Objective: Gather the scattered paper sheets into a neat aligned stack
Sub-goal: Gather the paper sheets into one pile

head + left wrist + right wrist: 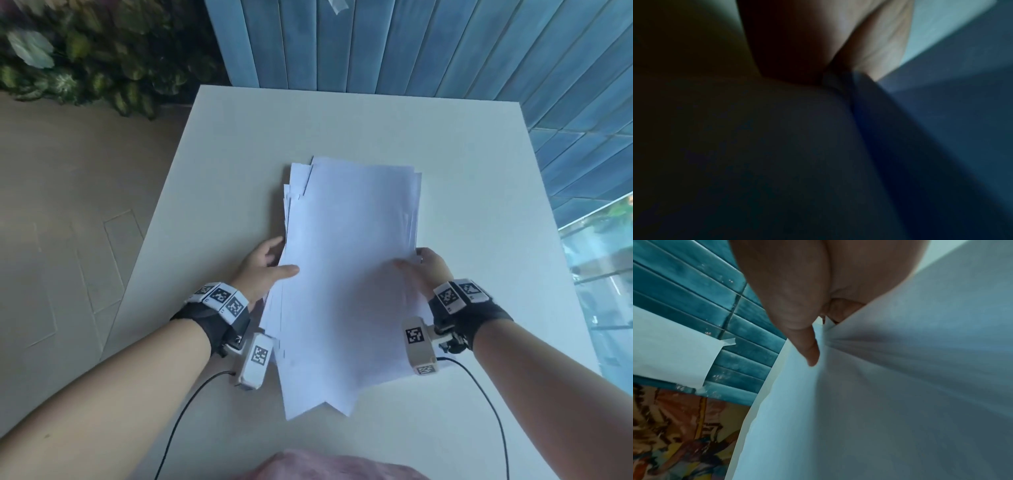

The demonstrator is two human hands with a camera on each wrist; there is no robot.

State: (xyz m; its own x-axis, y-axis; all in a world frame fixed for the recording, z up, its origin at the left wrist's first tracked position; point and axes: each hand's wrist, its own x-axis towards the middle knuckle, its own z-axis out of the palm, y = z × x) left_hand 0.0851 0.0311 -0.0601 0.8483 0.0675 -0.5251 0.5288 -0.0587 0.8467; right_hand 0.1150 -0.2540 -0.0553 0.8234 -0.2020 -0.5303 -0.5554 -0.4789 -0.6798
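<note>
A loose pile of white paper sheets point(349, 260) lies in the middle of the white table point(212, 178), its edges fanned at the far left and the near end. My left hand point(270, 265) grips the pile's left edge, thumb on top and fingers beneath. My right hand point(419, 267) pinches the right edge the same way. The right wrist view shows my thumb point(807, 344) pressed on the paper sheets point(900, 386), which crease at the pinch. The left wrist view is dark and blurred, showing only skin beside the paper point(941, 113).
A blue tiled wall point(411, 44) stands behind the table, leafy plants point(85, 58) at the back left, a glass pane point(603, 274) at the right. Black cables point(185, 404) run from both wrist cameras across the near table. Pink cloth point(329, 466) shows at the bottom edge.
</note>
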